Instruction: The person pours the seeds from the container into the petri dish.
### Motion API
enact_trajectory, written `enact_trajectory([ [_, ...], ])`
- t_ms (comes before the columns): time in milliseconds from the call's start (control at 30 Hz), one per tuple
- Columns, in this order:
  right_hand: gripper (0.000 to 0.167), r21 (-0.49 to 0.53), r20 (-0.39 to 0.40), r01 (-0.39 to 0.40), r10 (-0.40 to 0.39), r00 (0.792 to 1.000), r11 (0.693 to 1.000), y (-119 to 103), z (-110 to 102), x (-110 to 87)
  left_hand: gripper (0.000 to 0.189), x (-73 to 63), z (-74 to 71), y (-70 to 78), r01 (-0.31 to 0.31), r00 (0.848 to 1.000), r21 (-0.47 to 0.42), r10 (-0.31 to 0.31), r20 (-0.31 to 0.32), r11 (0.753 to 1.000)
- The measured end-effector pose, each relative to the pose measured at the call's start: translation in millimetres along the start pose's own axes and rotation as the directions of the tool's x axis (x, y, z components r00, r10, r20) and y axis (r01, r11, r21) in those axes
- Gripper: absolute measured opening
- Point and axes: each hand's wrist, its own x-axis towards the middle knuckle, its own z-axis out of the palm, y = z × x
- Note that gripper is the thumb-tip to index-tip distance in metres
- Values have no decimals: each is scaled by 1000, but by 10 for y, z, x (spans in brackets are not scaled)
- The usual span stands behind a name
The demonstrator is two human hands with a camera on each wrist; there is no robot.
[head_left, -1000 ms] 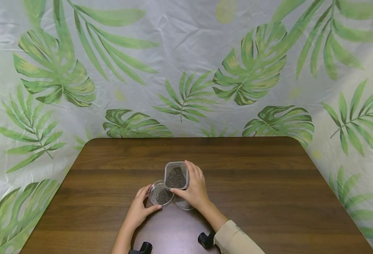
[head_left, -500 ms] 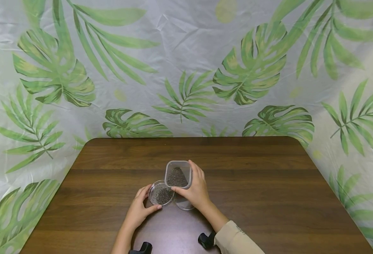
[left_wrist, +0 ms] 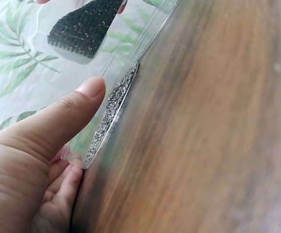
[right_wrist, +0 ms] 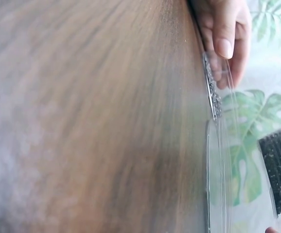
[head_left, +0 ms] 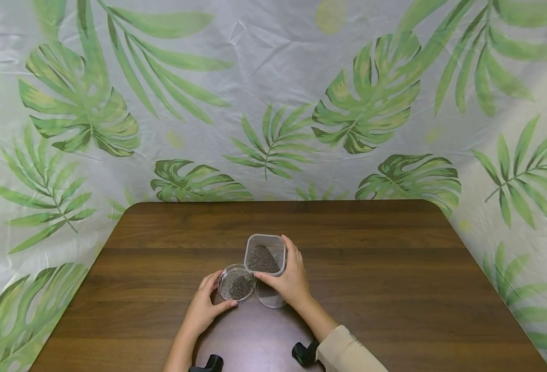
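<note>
My right hand [head_left: 293,279] grips a clear square plastic container [head_left: 279,247], thumb at the near side and fingers along the right. Dark granules [left_wrist: 84,31] lie heaped against one side of it; it is tilted and raised above the table. Below and left of it, a clear round petri dish [head_left: 225,279] sits on the table with a patch of dark granules [head_left: 240,287]. My left hand [head_left: 201,309] holds this dish between thumb and fingers at its left side. Touching its right side is another clear round dish [head_left: 271,298], partly hidden under the container and my right hand.
The brown wooden table [head_left: 385,289] has rounded far corners. Behind it hangs a pale sheet [head_left: 283,62] printed with green leaves. Black wrist devices [head_left: 305,354] show near both forearms.
My right hand has moved the square container slightly right and up from the dish, and its granules sit heaped lower in it. The left hand and both dishes stay in place.
</note>
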Motion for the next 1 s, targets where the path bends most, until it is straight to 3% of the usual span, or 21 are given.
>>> enact_trajectory([
  [733, 100, 117, -51, 10, -4, 999, 993, 47, -107, -26, 83, 0, 11, -22, -3, 1000, -2, 3, -7, 1000],
  [1000, 100, 139, -58, -30, 38, 998, 990, 92, -159, -45, 84, 5, 13, -20, 4, 1000, 2, -4, -5, 1000],
])
